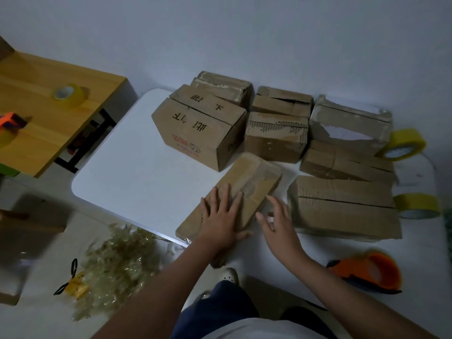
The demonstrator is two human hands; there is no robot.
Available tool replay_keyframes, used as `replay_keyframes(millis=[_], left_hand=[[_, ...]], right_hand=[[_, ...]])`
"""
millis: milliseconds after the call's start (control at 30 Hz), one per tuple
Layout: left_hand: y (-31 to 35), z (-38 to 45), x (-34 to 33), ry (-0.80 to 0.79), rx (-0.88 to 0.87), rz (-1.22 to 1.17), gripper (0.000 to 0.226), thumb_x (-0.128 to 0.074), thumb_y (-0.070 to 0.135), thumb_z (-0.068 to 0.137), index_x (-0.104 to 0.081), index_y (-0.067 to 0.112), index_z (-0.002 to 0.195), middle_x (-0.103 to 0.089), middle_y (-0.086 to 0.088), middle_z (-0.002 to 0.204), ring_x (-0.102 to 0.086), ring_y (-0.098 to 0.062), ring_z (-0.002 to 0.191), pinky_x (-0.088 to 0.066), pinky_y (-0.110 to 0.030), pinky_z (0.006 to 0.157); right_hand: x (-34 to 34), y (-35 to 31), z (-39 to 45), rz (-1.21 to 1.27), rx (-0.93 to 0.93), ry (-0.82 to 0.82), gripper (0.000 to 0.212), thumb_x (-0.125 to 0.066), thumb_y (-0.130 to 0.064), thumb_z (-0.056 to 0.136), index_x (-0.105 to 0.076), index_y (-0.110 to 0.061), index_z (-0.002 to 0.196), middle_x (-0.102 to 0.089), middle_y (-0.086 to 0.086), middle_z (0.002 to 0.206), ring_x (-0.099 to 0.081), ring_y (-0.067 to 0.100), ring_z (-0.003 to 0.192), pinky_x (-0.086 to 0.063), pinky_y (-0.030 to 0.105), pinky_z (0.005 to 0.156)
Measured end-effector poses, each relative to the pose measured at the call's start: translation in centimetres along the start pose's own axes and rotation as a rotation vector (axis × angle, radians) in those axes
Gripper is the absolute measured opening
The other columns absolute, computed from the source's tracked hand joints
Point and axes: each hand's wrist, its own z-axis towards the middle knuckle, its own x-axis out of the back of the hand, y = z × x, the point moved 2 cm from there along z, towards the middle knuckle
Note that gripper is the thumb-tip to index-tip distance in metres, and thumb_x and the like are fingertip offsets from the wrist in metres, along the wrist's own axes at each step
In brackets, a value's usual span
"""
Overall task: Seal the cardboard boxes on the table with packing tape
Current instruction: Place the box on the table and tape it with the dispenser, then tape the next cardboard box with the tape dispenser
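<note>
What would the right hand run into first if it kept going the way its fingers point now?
Probably the flat box under the left hand. The right hand points up-left with open fingers toward that box's near right edge, seemingly just short of it; depth is unclear, so it may already be touching.

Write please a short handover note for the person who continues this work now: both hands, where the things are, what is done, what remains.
Left hand: flat on the long flat box at the table's near edge.
Right hand: open beside that box's right edge, holding nothing.
Orange tape dispenser: near right of the table, not in hand.
Two yellow tape rolls: far right.
Done: the flat box carries tape on top.
Left: other boxes, such as the one with the open seam, look unsealed.
</note>
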Motion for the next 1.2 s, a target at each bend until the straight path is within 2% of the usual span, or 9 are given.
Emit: replay_keyframes(millis=[167, 333, 400, 467, 533, 667, 867, 1033, 1200], left_hand=[[-5.6, -0.5, 1.2, -0.093, -0.107, 0.114, 0.1, -0.059, 0.053, 0.089, 0.023, 0.051, 0.147, 0.036, 0.011, 0.156, 0.031, -0.032, 0.144, 0.01, -0.067, 0.113], [-14.0, -2.3, 5.1, 0.015, 0.068, 0.048, 0.089, -0.048, -0.005, 0.085, -0.025, 0.053, 0.148, 0.012, 0.015, 0.163, 0.01, -0.029, 0.151, -0.003, -0.062, 0.117], [-13.1, -2.6, 5.8, 0.171, 0.147, -0.049, 0.062, -0.05, 0.003, 0.092, -0.044, 0.037, 0.144, -0.01, 0.004, 0.165, -0.007, -0.032, 0.151, -0.012, -0.064, 0.116], [-11.1, -2.6, 5.3, 0.227, 0.209, -0.091, 0.045, -0.045, 0.03, 0.1, -0.042, 0.033, 0.145, -0.011, 0.001, 0.165, -0.008, -0.033, 0.151, -0.011, -0.063, 0.115], [-9.4, -2.5, 4.1, 0.154, 0.242, -0.084, 0.062, -0.024, 0.065, 0.094, -0.026, 0.039, 0.151, 0.003, 0.003, 0.166, 0.005, -0.034, 0.151, -0.005, -0.065, 0.113], [-9.1, -2.2, 2.3, 0.014, 0.269, -0.041, 0.096, -0.013, 0.089, 0.072, 0.0, 0.041, 0.154, 0.026, 0.001, 0.161, 0.03, -0.036, 0.145, -0.003, -0.074, 0.109], [-10.8, -2.1, 1.6, -0.011, 0.248, 0.005, 0.098, -0.047, 0.077, 0.081, 0.008, 0.039, 0.154, 0.033, -0.005, 0.158, 0.039, -0.039, 0.139, -0.005, -0.077, 0.106], [-15.8, -1.7, 3.5, -0.061, 0.177, 0.029, 0.1, -0.056, 0.071, 0.08, 0.008, 0.046, 0.152, 0.033, 0.002, 0.159, 0.033, -0.033, 0.144, -0.005, -0.074, 0.108], [-23.1, -0.8, 7.7, 0.107, 0.371, 0.006, 0.071, -0.054, 0.023, 0.094, -0.018, 0.033, 0.155, 0.012, 0.004, 0.165, 0.008, -0.027, 0.151, -0.007, -0.067, 0.115]], right_hand=[[1.4, 0.1, 3.6, -0.137, -0.01, 0.081, 0.059, -0.049, -0.038, 0.098, -0.026, -0.02, 0.148, -0.02, 0.002, 0.157, -0.025, 0.023, 0.143, -0.03, 0.045, 0.114], [-1.1, -2.0, 4.4, 0.157, -0.231, -0.225, 0.062, -0.046, -0.042, 0.099, -0.02, -0.023, 0.152, -0.03, -0.001, 0.155, -0.033, 0.02, 0.14, -0.032, 0.034, 0.111], [-2.9, -3.1, 4.0, 0.215, -0.261, -0.378, 0.053, -0.045, -0.045, 0.099, -0.029, -0.029, 0.147, -0.044, -0.002, 0.146, -0.044, 0.017, 0.132, -0.037, 0.03, 0.106], [-4.3, -3.6, 4.1, 0.127, -0.2, -0.385, 0.042, -0.047, -0.041, 0.099, -0.042, -0.03, 0.139, -0.056, -0.001, 0.134, -0.054, 0.012, 0.117, -0.043, 0.023, 0.092], [-4.6, -3.9, 5.1, 0.065, -0.142, -0.237, 0.035, -0.049, -0.031, 0.099, -0.049, -0.023, 0.133, -0.059, 0.001, 0.127, -0.057, 0.012, 0.109, -0.043, 0.018, 0.08], [-5.7, -4.7, 7.5, -0.034, -0.118, -0.255, 0.042, -0.048, -0.024, 0.1, -0.045, -0.017, 0.142, -0.051, 0.001, 0.138, -0.049, 0.018, 0.127, -0.04, 0.024, 0.097], [-8.7, -6.0, 8.7, -0.226, -0.025, -0.402, 0.042, -0.044, -0.025, 0.101, -0.046, -0.028, 0.143, -0.057, 0.001, 0.137, -0.055, 0.02, 0.121, -0.044, 0.026, 0.095], [-10.8, -8.2, 9.1, -0.197, 0.012, -0.595, 0.061, -0.047, -0.022, 0.1, -0.018, -0.032, 0.153, -0.044, 0.006, 0.147, -0.052, 0.018, 0.122, -0.04, 0.024, 0.093], [-11.3, -9.2, 10.8, -0.121, 0.022, -0.614, 0.058, -0.05, -0.028, 0.1, -0.022, -0.033, 0.15, -0.028, -0.005, 0.156, -0.035, 0.017, 0.139, -0.033, 0.028, 0.107]])
